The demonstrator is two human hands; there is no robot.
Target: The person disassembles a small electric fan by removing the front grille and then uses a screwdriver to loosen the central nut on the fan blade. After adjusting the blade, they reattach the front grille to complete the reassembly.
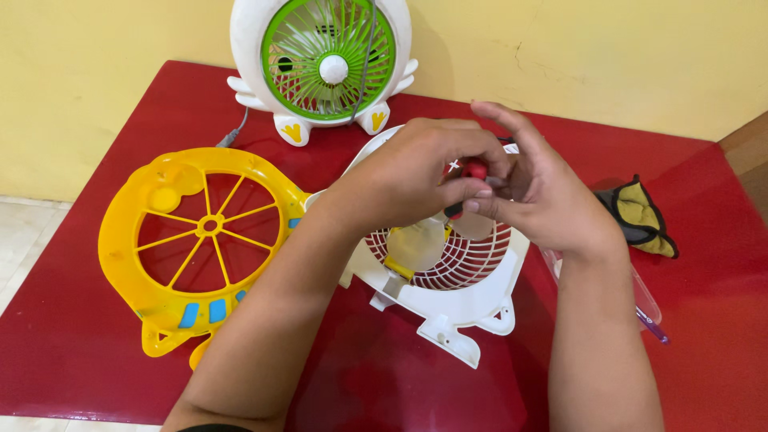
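Note:
My left hand (416, 172) and my right hand (540, 188) meet over a white fan housing (460, 300) that lies flat on the red table (384, 376). Both hands grip a red-and-black screwdriver (472, 172) held upright above the housing's grille. Its lower end is hidden behind my fingers. A translucent fan blade and a yellow part show through the grille just below my left hand.
A yellow fan front cover (188, 240) with spokes lies at the left. A white and green small fan (324, 60) stands upright at the back against the yellow wall. A dark and yellow cloth (640, 216) lies at the right, and a clear pen-like stick (648, 308) lies beside my right forearm.

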